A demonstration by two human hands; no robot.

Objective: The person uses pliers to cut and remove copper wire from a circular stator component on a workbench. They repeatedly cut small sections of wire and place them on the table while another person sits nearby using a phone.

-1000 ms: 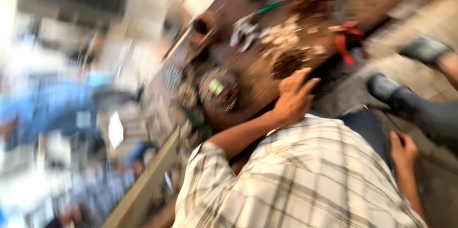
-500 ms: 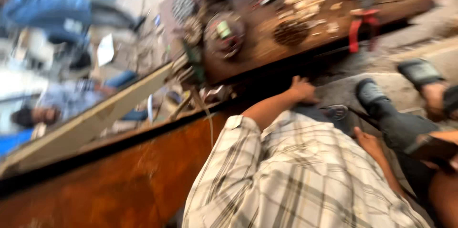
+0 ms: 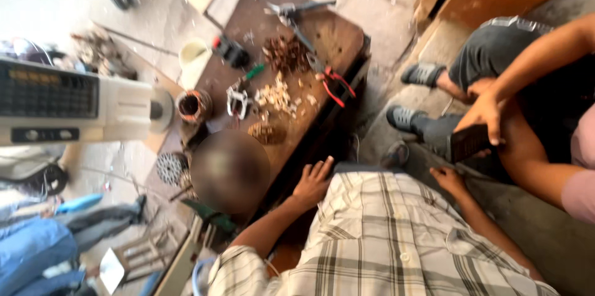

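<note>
My right hand (image 3: 486, 113) comes in from the right edge and is shut on a dark phone (image 3: 466, 142) held over my knees. My left arm, in a pink sleeve, runs under it toward the phone, and its hand is hidden behind the phone. In front of me a person in a plaid shirt (image 3: 384, 240) leans over a low brown table (image 3: 338, 39). One of that person's hands (image 3: 313, 181) rests on the table's near edge, and the other hand (image 3: 447, 179) hangs beside their hip.
On the table lie red-handled pliers (image 3: 334, 82), a green-handled screwdriver (image 3: 253, 73), a metal puller (image 3: 237, 102), a copper-wound motor part (image 3: 193, 105) and several small scraps. My shoes (image 3: 421, 74) stand right of it. A white fan housing (image 3: 74, 101) sits at left.
The view has swung and steadied, bringing my knees, the phone and the fan housing into sight. The plaid-shirted person's hand stays at the table's edge.
</note>
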